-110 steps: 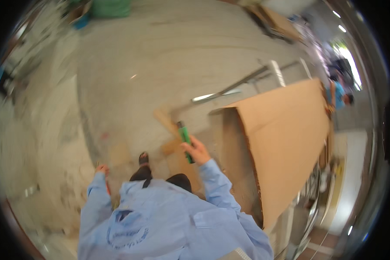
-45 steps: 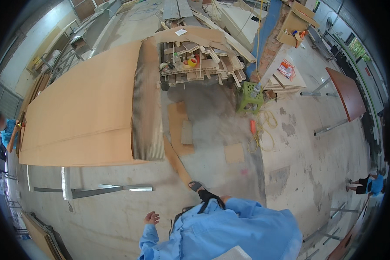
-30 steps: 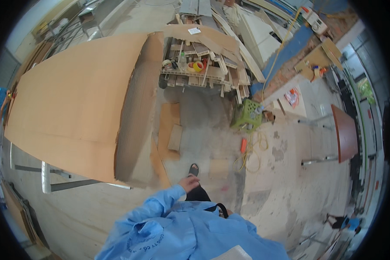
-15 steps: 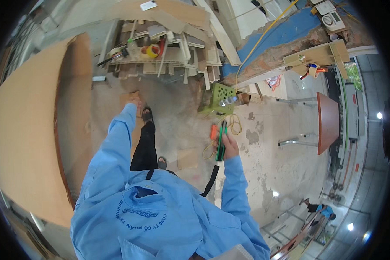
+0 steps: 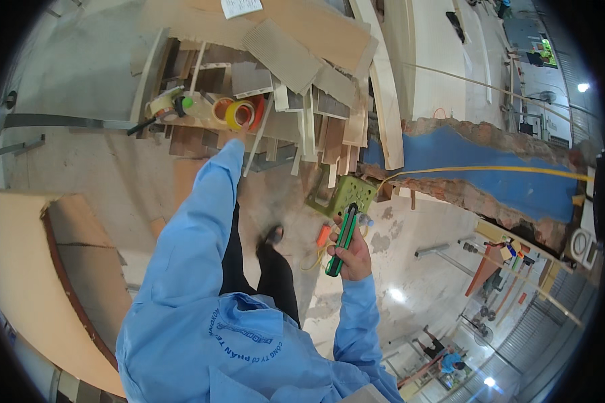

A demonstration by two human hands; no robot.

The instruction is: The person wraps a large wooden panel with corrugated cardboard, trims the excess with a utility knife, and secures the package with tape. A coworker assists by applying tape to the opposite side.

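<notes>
My left hand (image 5: pixel 238 133) reaches out to a yellow tape roll (image 5: pixel 238 115) on the scrap pile. Its visible fingers are stretched at the roll's near edge, and part of the hand is hidden by the sleeve. An orange-red tape roll (image 5: pixel 257 107) and a clear-brown tape roll (image 5: pixel 220 109) lie beside the yellow one. My right hand (image 5: pixel 357 259) is closed around a green and black utility knife (image 5: pixel 343 240), held over the floor in front of me.
Stacked board offcuts (image 5: pixel 329 127) fill the space ahead. A green plastic stool (image 5: pixel 353 195) and an orange object (image 5: pixel 324 234) are near my right hand. A large curved cardboard sheet (image 5: pixel 20 269) stands at left. Beyond the stool runs a broken wall edge (image 5: pixel 491 161). Another person (image 5: pixel 450 361) is far right.
My left hand has left the cardboard piece low on the floor and moved forward to the tape rolls. I have stepped closer to the pile. The utility knife stays in my right hand.
</notes>
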